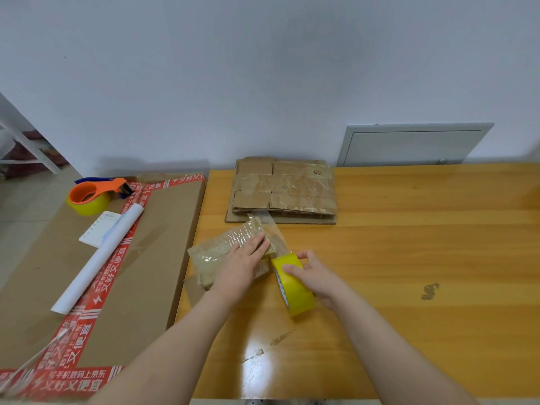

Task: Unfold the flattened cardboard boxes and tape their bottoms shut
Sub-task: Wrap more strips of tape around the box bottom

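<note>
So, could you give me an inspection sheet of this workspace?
Surface: wooden table, scuffed.
Job's things: small box wrapped in tape; yellow tape roll, a strip running from it to the box; stack of flattened boxes at the far edge.
Clutter: large flat carton on the left, bearing a tape dispenser, a white paper roll, a white card.
Hands: left hand presses flat on the small box; right hand grips the tape roll.
Cables: nothing seen.
Surroundings: pale wall, grey panel on it.
</note>
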